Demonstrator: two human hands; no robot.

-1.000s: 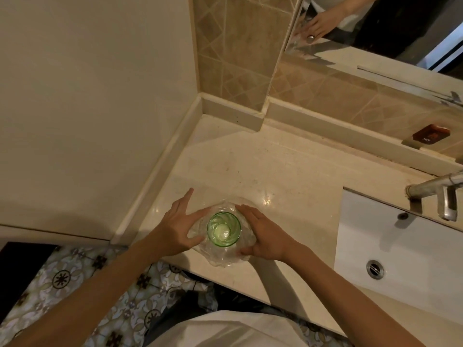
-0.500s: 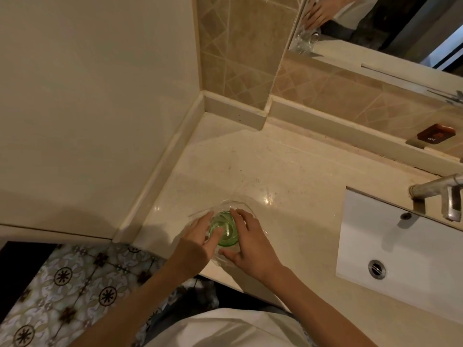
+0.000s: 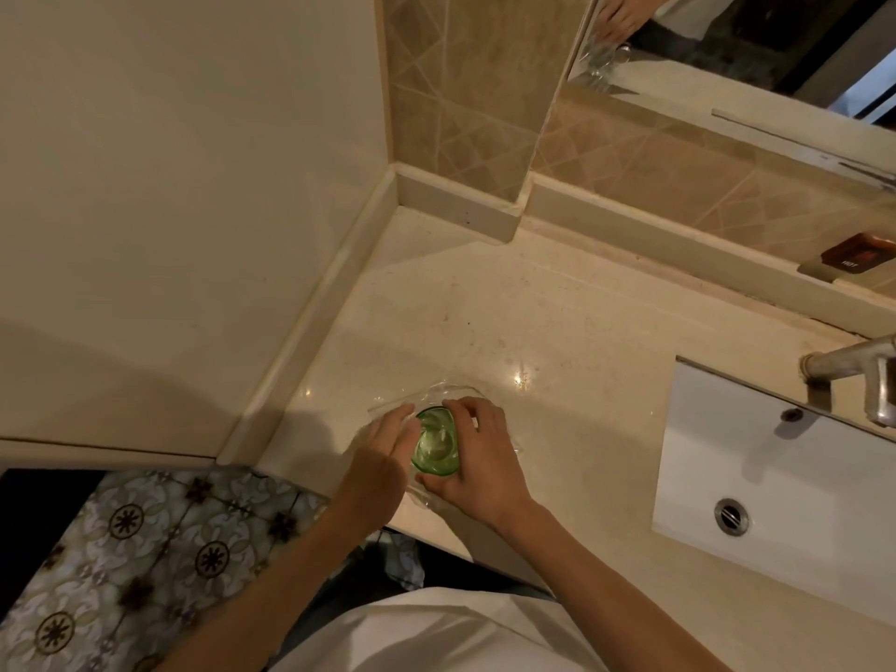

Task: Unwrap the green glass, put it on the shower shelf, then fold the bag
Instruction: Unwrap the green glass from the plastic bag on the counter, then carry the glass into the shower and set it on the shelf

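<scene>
The green glass (image 3: 436,446) stands upright near the front edge of the beige counter (image 3: 509,312), its open mouth facing up. Clear plastic wrap, the bag (image 3: 439,392), lies crumpled around its base and spreads out behind it. My left hand (image 3: 383,453) is pressed against the glass's left side and my right hand (image 3: 477,453) wraps around its right side, thumb at the near rim. Both hands grip the glass between them.
A white sink (image 3: 776,477) with a metal tap (image 3: 853,371) sits to the right. A low ledge runs along the back wall with a dark soap dish (image 3: 858,257). A mirror (image 3: 727,41) hangs above. The plain wall (image 3: 169,186) closes the left side; patterned floor (image 3: 145,550) lies below.
My hands have closed in from the spread wrap onto the glass itself. The wrap has been pushed down and flattened around the base.
</scene>
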